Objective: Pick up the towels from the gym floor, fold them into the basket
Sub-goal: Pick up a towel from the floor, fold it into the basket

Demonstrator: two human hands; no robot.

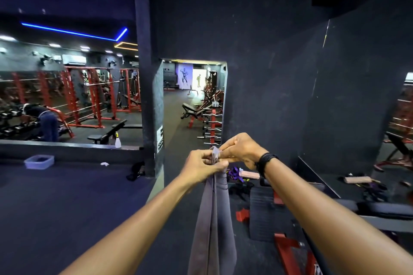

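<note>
A: Why is the towel (212, 219) held up so high, at the centre of the frame?

B: So it hangs straight. The left hand (202, 168) grips the top edge in curled fingers, and the right hand (240, 149) pinches the same edge just beside it. Held by the top with its corners apparently brought together, the cloth drops in two layers toward the bottom of the frame, which I judge is the first fold.

A: How many towels do you count?

B: One grey towel in the hands. A small white scrap (104, 164) lies on the floor at left, but I cannot tell what it is.

A: And the basket?

B: One pale tub (39, 161) at mid left, on the floor, well apart from the hands.
</note>
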